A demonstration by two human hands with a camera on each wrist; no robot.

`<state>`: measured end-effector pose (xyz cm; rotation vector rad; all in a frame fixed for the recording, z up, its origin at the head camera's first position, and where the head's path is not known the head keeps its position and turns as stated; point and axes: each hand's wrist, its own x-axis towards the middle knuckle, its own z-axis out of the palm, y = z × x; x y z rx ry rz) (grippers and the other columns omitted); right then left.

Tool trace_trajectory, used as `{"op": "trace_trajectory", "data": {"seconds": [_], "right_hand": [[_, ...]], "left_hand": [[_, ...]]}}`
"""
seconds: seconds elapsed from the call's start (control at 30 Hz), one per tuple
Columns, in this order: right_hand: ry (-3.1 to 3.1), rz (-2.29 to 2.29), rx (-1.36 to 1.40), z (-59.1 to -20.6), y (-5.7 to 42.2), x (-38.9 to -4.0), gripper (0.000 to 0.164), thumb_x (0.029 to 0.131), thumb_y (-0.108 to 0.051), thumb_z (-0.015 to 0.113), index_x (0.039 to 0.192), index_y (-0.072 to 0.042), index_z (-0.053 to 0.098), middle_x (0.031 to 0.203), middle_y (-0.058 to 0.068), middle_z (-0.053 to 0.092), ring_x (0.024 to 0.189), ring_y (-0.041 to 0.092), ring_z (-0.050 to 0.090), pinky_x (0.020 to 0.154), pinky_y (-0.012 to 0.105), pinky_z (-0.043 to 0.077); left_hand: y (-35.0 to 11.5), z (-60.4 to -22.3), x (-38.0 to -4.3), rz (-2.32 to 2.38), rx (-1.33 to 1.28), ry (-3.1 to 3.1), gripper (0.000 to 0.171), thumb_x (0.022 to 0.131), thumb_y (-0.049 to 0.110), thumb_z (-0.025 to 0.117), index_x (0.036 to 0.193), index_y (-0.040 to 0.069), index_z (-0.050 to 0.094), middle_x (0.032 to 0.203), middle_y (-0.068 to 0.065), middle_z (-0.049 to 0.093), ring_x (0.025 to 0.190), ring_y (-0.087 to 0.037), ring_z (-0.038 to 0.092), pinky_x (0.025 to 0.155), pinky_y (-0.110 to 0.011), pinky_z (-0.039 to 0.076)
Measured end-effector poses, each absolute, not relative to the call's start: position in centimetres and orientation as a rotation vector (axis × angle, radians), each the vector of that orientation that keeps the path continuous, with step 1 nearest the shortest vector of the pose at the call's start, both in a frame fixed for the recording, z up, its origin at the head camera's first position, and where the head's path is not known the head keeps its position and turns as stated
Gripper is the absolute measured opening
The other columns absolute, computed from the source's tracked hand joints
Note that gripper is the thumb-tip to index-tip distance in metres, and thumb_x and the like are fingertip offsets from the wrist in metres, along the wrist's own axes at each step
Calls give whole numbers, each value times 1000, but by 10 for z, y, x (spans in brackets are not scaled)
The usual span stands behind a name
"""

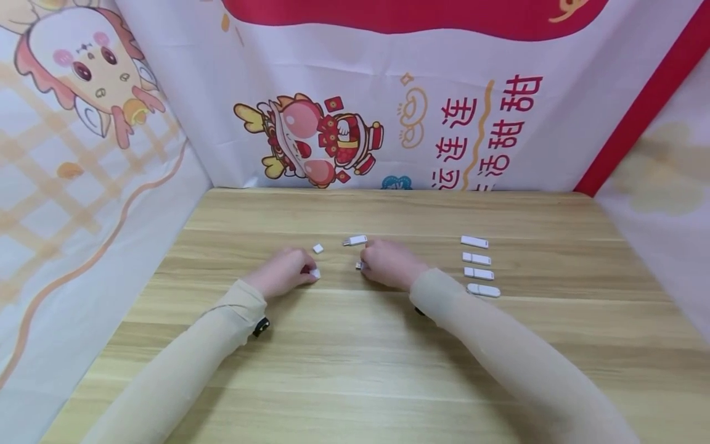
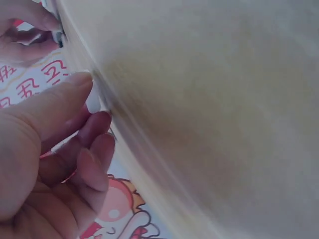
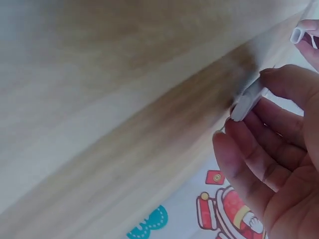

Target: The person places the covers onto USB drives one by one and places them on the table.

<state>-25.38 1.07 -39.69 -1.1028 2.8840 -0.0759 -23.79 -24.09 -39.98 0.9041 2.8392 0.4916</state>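
Observation:
My left hand (image 1: 284,271) pinches a small white USB stick cap (image 1: 315,274) between thumb and fingers, just above the table. In the right wrist view this cap (image 3: 297,35) turns its hollow end outward. Opposite it, my right hand (image 1: 392,265) pinches a white USB stick (image 3: 247,102), and its metal plug points left toward the cap in the head view. A gap separates cap and stick. Behind the hands lie another uncapped USB stick (image 1: 357,240) and a loose white cap (image 1: 318,248). Fingers cover much of the held stick.
To the right, several white USB sticks (image 1: 479,274) lie in a column on the wooden table (image 1: 344,370), the nearest one (image 1: 484,290) with rounded ends. A printed cloth (image 1: 388,111) hangs along the table's back edge, with more cloth at both sides.

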Motion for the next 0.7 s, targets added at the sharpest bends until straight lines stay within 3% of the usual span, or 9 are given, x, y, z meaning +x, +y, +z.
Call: {"op": "trace_trajectory", "data": {"seconds": [0.23,0.3,0.53,0.7], "right_hand": [[2940,-184,-1198,-385,28,-226,15,91,-19,70,77,-14,68,67,-7,61,56,7,51,54,22,46],[2951,-234,-1234,-380,36,-215,13,89,-16,73,77,-13,69,69,-5,63,57,6,52,55,21,47],[3041,-367,-1331,-375,68,-168,7,87,-12,76,90,-6,73,77,1,65,64,8,57,60,23,53],[3068,-466,-1453,-372,93,-140,12,84,-7,77,94,-4,72,79,1,65,67,9,58,60,23,53]], "left_hand": [[-230,-394,-225,409,1073,2845,6,84,8,79,81,9,73,73,4,66,63,-5,54,63,-22,51],[-225,-390,-218,427,1083,2832,4,84,8,79,86,7,75,77,3,68,64,-5,56,64,-21,52],[-206,-365,-178,418,1304,2888,21,86,14,79,102,1,75,96,-8,73,88,-20,67,81,-33,56],[-188,-350,-146,495,1569,2889,20,83,11,81,98,0,76,90,-7,72,82,-18,67,74,-28,57]]}}
